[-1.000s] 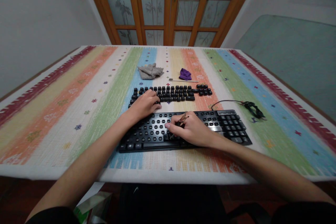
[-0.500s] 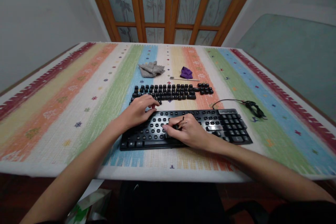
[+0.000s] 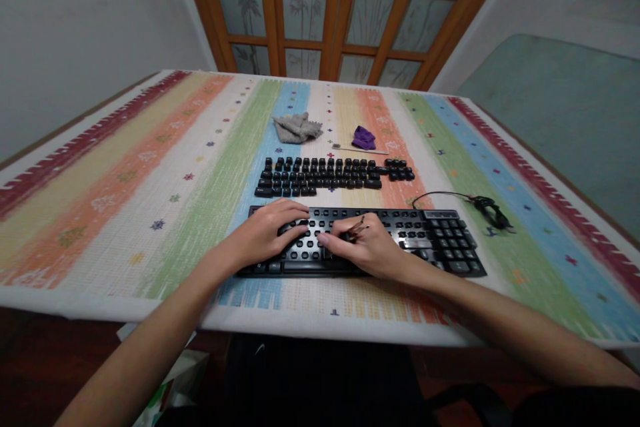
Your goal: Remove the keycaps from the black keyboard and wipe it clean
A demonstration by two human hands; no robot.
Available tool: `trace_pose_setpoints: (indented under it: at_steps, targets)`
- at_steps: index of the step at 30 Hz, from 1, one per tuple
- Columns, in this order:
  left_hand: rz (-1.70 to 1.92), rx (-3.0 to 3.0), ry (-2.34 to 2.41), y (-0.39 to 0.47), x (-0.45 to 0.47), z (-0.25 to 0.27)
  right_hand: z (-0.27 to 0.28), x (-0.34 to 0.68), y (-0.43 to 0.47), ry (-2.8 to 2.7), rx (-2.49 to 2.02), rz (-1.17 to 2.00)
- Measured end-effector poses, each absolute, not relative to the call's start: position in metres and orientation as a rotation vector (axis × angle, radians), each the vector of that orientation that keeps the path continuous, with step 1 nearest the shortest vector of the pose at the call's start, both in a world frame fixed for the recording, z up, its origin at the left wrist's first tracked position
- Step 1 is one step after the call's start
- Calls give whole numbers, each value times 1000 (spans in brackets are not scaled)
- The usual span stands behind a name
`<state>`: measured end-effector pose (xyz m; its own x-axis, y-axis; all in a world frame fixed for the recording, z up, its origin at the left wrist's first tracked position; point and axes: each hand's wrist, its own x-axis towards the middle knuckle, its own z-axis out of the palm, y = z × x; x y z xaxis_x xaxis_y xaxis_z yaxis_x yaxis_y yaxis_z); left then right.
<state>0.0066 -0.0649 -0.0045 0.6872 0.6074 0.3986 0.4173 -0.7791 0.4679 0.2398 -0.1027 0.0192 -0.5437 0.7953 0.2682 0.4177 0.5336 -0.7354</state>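
A black keyboard (image 3: 405, 233) lies on the table, its main section mostly stripped of keycaps while the number pad and space bar are in place. My left hand (image 3: 265, 230) rests over the keyboard's left part, thumb and fingers apart, with nothing seen in it. My right hand (image 3: 367, 247) is closed above the middle of the board, holding a small tool with thin dark prongs (image 3: 357, 228); its working end is hidden by the fingers. Behind the keyboard, loose black keycaps (image 3: 320, 173) stand in rows matching a key layout.
Beyond the keycaps lie a grey cloth (image 3: 297, 128), a purple cloth (image 3: 364, 138) and a thin brush-like stick (image 3: 360, 149). The keyboard's coiled cable (image 3: 493, 212) sits at the right. A striped tablecloth (image 3: 195, 147) covers the table.
My left hand has drawn back from the front of the keycap rows onto the keyboard. My right hand stays over the board's middle. The view has shifted slightly.
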Motion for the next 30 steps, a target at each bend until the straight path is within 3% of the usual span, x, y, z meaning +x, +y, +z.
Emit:
trace_pose_setpoints:
  at_steps: [8, 18, 24, 30]
  targets:
    - [752, 2592, 807, -66, 4, -10, 11, 251, -103, -2211, -866, 921]
    - [778, 2580, 781, -66, 3, -13, 27, 225, -91, -2514, -959, 638]
    - [784, 2566, 797, -65, 4, -13, 28, 228, -78, -2309, -1136, 1007]
    - [756, 2572, 804, -64, 3, -14, 23, 235, -72, -2071, -1204, 1159]
